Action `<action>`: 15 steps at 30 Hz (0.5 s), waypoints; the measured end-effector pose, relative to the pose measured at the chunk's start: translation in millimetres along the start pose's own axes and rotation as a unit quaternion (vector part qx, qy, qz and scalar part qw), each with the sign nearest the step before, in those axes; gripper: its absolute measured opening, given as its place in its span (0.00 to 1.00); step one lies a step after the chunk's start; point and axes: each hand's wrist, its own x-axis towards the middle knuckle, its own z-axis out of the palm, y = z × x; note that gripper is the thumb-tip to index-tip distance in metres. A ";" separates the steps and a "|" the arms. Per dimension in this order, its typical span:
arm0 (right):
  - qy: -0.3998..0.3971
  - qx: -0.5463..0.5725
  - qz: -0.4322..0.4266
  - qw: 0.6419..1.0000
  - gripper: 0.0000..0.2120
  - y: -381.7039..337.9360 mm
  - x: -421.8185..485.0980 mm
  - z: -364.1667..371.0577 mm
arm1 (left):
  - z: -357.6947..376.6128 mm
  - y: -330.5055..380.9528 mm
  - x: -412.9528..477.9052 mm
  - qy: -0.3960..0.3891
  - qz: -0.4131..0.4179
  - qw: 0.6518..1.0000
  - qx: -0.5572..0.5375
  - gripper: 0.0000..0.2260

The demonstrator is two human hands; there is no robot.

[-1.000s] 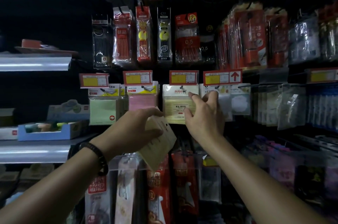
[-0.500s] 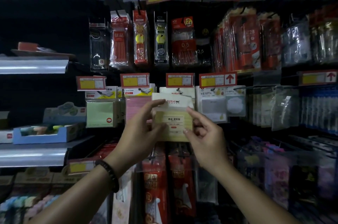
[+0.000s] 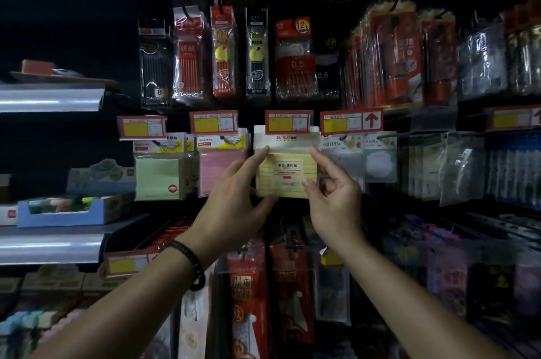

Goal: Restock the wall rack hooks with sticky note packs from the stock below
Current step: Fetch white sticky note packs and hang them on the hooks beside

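Dim wall rack (image 3: 329, 4) | arms raised | left hand (image 3: 231, 206), right hand (image 3: 336, 200): fingers pinching yellow pack (image 3: 285, 171) edges

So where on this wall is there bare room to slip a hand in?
Bare: the dark wall patch left of the black pen pack, above the metal shelf. Crowded: green sticky note pack, pink sticky note pack and yellow sticky note pack hang side by side.
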 end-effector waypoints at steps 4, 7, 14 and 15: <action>-0.007 0.007 0.016 1.000 0.28 1.9 5.1 0.6 | 3.0 -5.7 5.9 -0.006 -0.006 1.000 0.020 0.42; -0.013 0.004 0.016 1.000 0.28 2.8 7.6 -0.9 | 4.8 -8.9 8.9 -0.011 -0.008 1.000 0.026 0.43; -0.013 -0.047 0.019 0.999 0.27 9.5 15.3 -2.0 | 8.3 -10.3 16.1 -0.044 -0.032 0.998 0.042 0.43; -0.015 -0.061 0.024 0.998 0.27 8.7 15.6 -1.3 | 9.0 -9.9 16.7 -0.051 -0.040 0.997 0.049 0.43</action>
